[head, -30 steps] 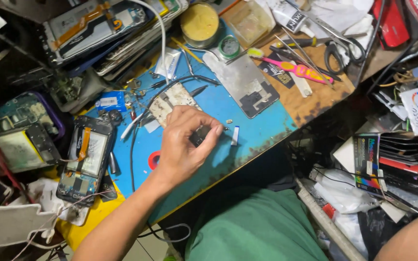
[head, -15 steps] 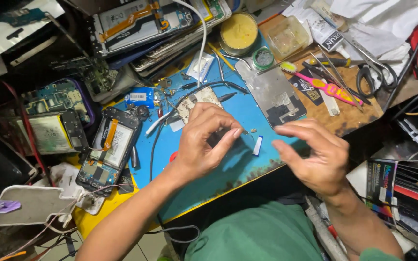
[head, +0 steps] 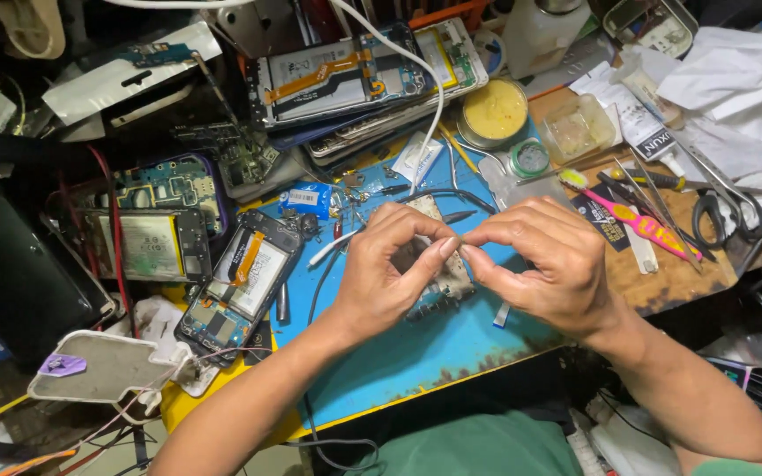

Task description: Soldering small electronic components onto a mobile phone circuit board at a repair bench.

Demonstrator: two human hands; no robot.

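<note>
Both hands now meet over the blue mat (head: 451,353). A second ago only the left hand (head: 381,273) was down there, pressing near the board; half a second ago the right hand (head: 540,264) had come in but sat apart from it. Now the fingertips touch.

Fingers: left thumb and forefinger pinched narrow, right thumb and forefinger pinched narrow against them. Something very small sits between the tips, too small to tell what. Other fingers curled loosely, not gripping anything.

Circuit board (head: 438,264) lies flat on the mat directly under the fingers, partly hidden by the left hand. Not lifted. Small white strip (head: 501,315) lies on the mat just below the right fingers, apart from them.

Judgement: work has gone from one-handed on the board to a two-handed pinch above it, so fine handling of a tiny part, board only as backdrop.

Around it: opened phone (head: 240,282) with orange flex well left of the left fingers; stack of opened phones (head: 346,79) up beyond the fingers; yellow paste tin (head: 494,112) above; pink toothbrush (head: 637,220) and scissors (head: 720,207) right of the right fingers on the wooden counter (head: 663,278).
</note>
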